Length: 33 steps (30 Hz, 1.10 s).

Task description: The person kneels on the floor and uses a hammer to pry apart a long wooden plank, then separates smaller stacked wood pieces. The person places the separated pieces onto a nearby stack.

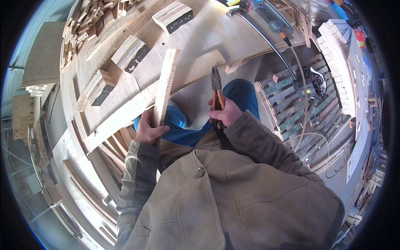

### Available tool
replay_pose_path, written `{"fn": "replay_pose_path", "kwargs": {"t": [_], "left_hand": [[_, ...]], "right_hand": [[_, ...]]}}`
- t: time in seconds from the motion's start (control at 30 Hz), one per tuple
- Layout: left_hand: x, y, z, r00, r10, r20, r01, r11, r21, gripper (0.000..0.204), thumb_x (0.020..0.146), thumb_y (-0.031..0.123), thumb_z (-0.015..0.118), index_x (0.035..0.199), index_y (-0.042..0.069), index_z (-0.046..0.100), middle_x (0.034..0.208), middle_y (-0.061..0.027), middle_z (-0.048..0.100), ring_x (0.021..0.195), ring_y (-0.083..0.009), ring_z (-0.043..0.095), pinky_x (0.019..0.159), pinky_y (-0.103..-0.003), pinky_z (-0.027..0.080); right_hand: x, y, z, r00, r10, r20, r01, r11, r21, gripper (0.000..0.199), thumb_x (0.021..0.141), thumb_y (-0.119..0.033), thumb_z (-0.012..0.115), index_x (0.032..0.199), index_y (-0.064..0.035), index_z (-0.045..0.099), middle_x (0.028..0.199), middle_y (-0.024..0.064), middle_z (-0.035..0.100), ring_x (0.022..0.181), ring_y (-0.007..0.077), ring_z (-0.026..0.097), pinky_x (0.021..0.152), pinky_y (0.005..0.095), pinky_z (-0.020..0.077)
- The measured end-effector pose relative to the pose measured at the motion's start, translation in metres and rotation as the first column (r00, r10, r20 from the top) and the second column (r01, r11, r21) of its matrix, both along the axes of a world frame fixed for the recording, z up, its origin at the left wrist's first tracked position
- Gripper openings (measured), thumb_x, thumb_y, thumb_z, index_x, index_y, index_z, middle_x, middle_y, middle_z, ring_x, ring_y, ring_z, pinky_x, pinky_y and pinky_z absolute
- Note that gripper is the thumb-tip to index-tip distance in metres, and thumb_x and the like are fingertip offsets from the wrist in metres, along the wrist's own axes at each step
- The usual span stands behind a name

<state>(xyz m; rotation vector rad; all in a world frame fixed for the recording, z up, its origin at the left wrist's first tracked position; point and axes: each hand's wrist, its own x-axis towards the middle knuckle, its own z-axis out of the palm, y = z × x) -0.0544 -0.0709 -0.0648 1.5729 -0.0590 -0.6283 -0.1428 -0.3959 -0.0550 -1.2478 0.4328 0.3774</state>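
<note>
Left one of a head-worn fisheye pair looks steeply down, upright, from above the jacket, near enough that it fills the lower middle, the wide field spreading to both its sides and ahead over the wooden workbench

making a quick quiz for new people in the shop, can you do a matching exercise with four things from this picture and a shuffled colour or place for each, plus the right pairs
Things:
1. pliers
2. wooden strip
3. layered wood blocks
4. trousers

Colour or place:
A. on the workbench
B. blue
C. in the right hand
D. in the left hand

Right pairs: 1-C, 2-D, 3-A, 4-B
</note>
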Motion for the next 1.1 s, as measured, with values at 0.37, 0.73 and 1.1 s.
{"fn": "replay_pose_path", "kwargs": {"t": [0.37, 0.73, 1.1], "left_hand": [[-0.009, 0.012, 0.024, 0.999, -0.036, -0.027, 0.040, 0.986, 0.159, 0.060, 0.092, 0.029, 0.080, 0.140, -0.001, 0.059, 0.108, -0.0046, 0.067, 0.097, -0.0133, 0.060, 0.089, -0.030, 0.050], [-0.018, 0.026, 0.016, 0.999, -0.020, -0.027, 0.026, 0.970, 0.241, 0.057, 0.096, 0.036, 0.078, 0.137, 0.001, 0.060, 0.118, -0.0110, 0.070, 0.106, -0.0198, 0.066, 0.097, -0.036, 0.053], [-0.034, 0.036, 0.019, 1.000, -0.015, 0.023, 0.007, 0.956, 0.294, 0.053, 0.093, 0.010, 0.070, 0.143, -0.002, 0.058, 0.116, -0.0053, 0.068, 0.105, -0.0124, 0.061, 0.094, -0.028, 0.050]], "right_hand": [[0.004, 0.001, -0.003, 0.994, 0.093, 0.050, -0.090, 0.994, -0.059, 0.061, 0.078, 0.000, 0.068, 0.137, 0.0015, 0.051, 0.094, 0.0066, 0.063, 0.072, 0.0136, 0.059, 0.057, 0.0260, 0.0457], [0.001, 0.002, -0.007, 0.991, 0.094, 0.092, -0.089, 0.994, -0.055, 0.072, 0.075, 0.005, 0.059, 0.146, 0.0016, 0.050, 0.101, 0.0075, 0.061, 0.090, 0.0173, 0.061, 0.079, 0.0289, 0.0501], [-0.001, 0.004, -0.009, 0.993, 0.073, 0.091, -0.068, 0.996, -0.057, 0.071, 0.076, 0.008, 0.054, 0.147, 0.0014, 0.051, 0.100, 0.0067, 0.061, 0.090, 0.0166, 0.059, 0.086, 0.0291, 0.0495]]}}
